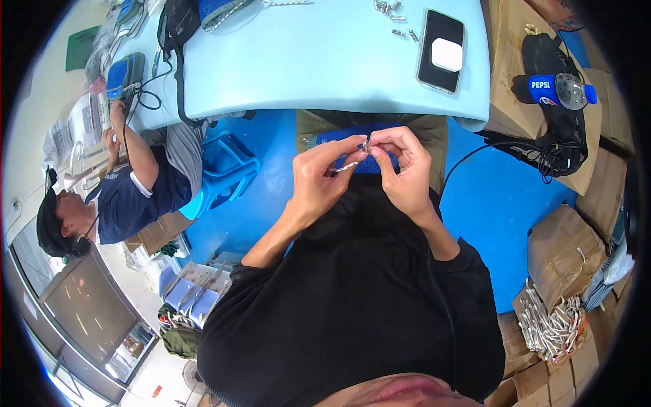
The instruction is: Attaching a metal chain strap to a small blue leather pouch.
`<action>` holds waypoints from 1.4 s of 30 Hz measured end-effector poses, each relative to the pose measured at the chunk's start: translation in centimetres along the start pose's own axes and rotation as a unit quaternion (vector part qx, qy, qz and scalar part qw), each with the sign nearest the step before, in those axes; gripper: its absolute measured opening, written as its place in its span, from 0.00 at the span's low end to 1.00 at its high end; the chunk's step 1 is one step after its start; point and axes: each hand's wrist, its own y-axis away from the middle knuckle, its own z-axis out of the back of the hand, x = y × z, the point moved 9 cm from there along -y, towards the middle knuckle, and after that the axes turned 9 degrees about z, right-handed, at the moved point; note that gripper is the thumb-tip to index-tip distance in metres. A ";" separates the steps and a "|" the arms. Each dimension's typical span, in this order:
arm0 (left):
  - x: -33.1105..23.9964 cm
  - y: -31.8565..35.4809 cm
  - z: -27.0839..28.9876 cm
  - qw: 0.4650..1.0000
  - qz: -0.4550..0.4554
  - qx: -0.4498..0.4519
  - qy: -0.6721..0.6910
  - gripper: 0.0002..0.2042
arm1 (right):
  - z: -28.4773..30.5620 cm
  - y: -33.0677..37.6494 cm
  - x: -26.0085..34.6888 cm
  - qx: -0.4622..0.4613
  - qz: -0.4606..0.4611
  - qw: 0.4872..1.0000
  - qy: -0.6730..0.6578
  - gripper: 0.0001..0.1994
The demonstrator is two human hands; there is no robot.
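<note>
Pinching with both sets of fingertips, the person worked a small metal piece [365,144] held in the air just above the lap, in front of the near edge of the light blue table [325,74]. The left hand [324,178] was closed around a thin silvery strip [344,167] that stuck out sideways below its thumb, its forearm rising from the lower left with the wrist bent inward. The right hand [405,169] met it from the other side, thumb and forefinger clamped on the same small piece, the other fingers curled, its forearm coming up from the lower right in a black sleeve.

The likeliest trouble, as I judged it, was a slip: the piece was tiny and gripped only at the fingertips, so an uneven squeeze could let it spring loose and drop toward the blue floor [502,203] between the knees, where it would be hard to find. The strip also looked springy enough to bend or flick out of the left hand's hold.

Farther off on the table lay more small metal parts [393,15] and a black phone [441,49] with a white case on top, well apart from both hands.
</note>
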 end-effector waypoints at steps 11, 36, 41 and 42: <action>0.5 -0.2 -1.5 0.997 -0.045 0.002 -0.055 0.21 | -0.3 -0.4 -0.3 -0.014 0.088 0.993 0.082 0.11; -1.1 -1.2 0.3 0.982 -0.102 -0.159 0.016 0.26 | -0.9 -2.7 5.8 -0.039 0.323 0.916 0.236 0.15; -1.4 -1.1 -0.5 0.987 -0.098 -0.129 0.012 0.25 | -0.2 -2.7 5.1 -0.033 0.285 0.926 0.246 0.13; -1.4 -1.2 -0.5 0.986 -0.100 -0.131 0.014 0.25 | 0.5 -3.1 3.8 -0.052 0.192 0.969 0.144 0.09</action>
